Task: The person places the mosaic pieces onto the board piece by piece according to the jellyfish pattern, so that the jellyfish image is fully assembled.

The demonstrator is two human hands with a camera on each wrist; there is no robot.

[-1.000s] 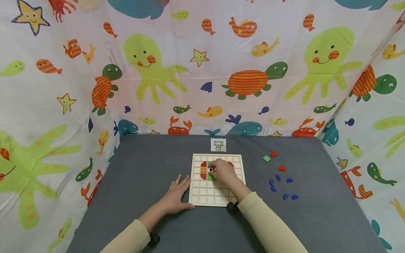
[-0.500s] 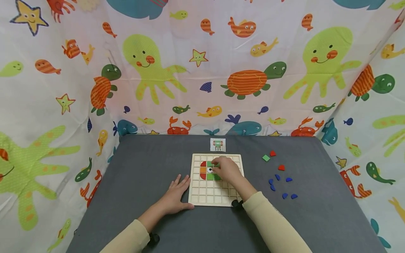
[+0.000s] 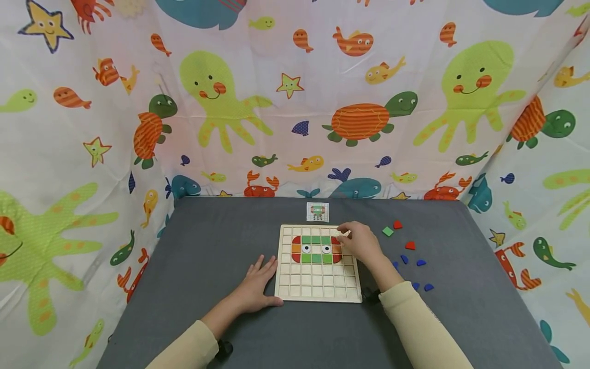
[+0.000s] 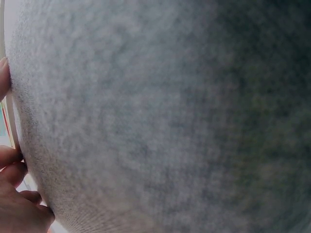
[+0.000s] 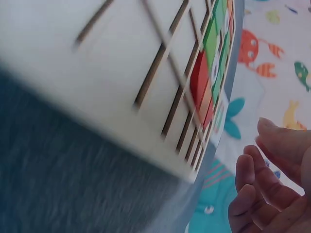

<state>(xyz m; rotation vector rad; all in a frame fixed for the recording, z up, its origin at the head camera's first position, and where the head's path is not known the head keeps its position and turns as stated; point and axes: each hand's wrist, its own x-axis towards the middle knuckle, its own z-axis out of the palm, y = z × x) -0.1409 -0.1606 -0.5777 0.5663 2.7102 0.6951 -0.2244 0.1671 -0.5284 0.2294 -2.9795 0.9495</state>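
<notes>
A wooden grid board point(image 3: 318, 290) lies on the grey table. Set in its upper rows are red corner pieces point(image 3: 296, 258), orange squares point(image 3: 295, 248), green squares point(image 3: 316, 259) and two white tiles with black dots, like eyes point(image 3: 326, 249). My left hand point(image 3: 255, 287) rests with spread fingers against the board's left edge. Over the board's upper right edge hovers my right hand point(image 3: 364, 245), thumb and index finger apart. In the right wrist view, the right hand point(image 5: 272, 184) has loosely bent fingers and nothing visible between them.
A small picture card point(image 3: 318, 211) lies behind the board. To the right are a green square point(image 3: 388, 231), red pieces point(image 3: 410, 245) and several blue half-round pieces point(image 3: 421, 262); the right arm partly covers some. A sea-animal curtain point(image 3: 286, 61) surrounds the table.
My right hand has moved right, from the left eye tile to the board's upper right edge, uncovering the right eye tile and pieces around it. The left hand has stayed in place.
</notes>
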